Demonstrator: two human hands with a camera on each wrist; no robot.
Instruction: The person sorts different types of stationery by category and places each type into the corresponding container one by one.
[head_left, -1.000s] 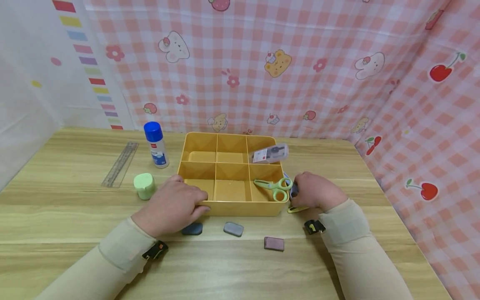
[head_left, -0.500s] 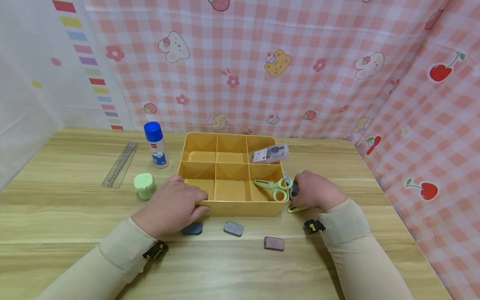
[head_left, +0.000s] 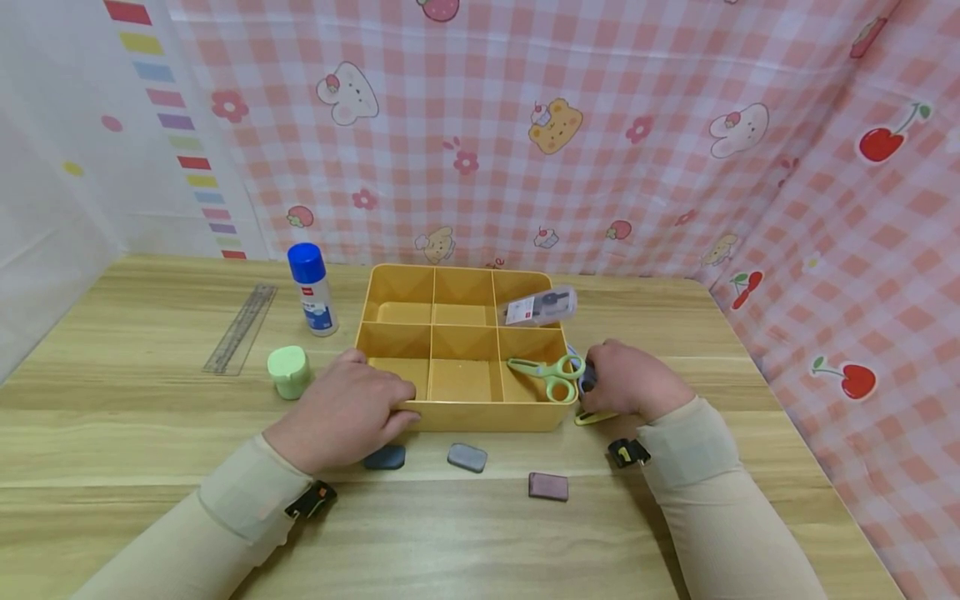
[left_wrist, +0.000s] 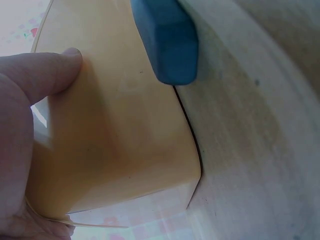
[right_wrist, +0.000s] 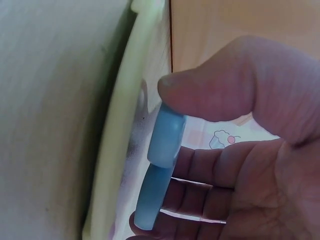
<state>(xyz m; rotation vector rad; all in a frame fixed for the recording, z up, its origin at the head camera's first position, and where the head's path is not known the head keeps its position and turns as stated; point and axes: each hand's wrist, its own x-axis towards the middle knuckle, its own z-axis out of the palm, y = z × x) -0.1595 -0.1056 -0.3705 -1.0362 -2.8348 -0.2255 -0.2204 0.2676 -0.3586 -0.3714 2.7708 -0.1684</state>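
My left hand [head_left: 341, 412] grips the front left corner of a yellow storage box [head_left: 487, 417] with six compartments; in the left wrist view the thumb [left_wrist: 50, 75] presses on its outer wall. To the right of the box, my right hand [head_left: 633, 379] pinches a small blue object made of two rounded pieces [right_wrist: 167, 137] between thumb and fingers; its kind is unclear. Below that hand lies a slim yellow item [head_left: 595, 418], partly hidden. Green scissors [head_left: 551, 375] lean in the front right compartment. A clear-cased compass set [head_left: 540, 307] rests across the back right one.
Dark blue [head_left: 385, 457], grey [head_left: 467, 458] and maroon [head_left: 548, 487] eraser-like blocks lie in front of the box. To its left are a blue-capped glue bottle [head_left: 313, 292], a light green container [head_left: 288, 372] and a clear ruler [head_left: 240, 329]. Patterned cloth walls stand behind and right.
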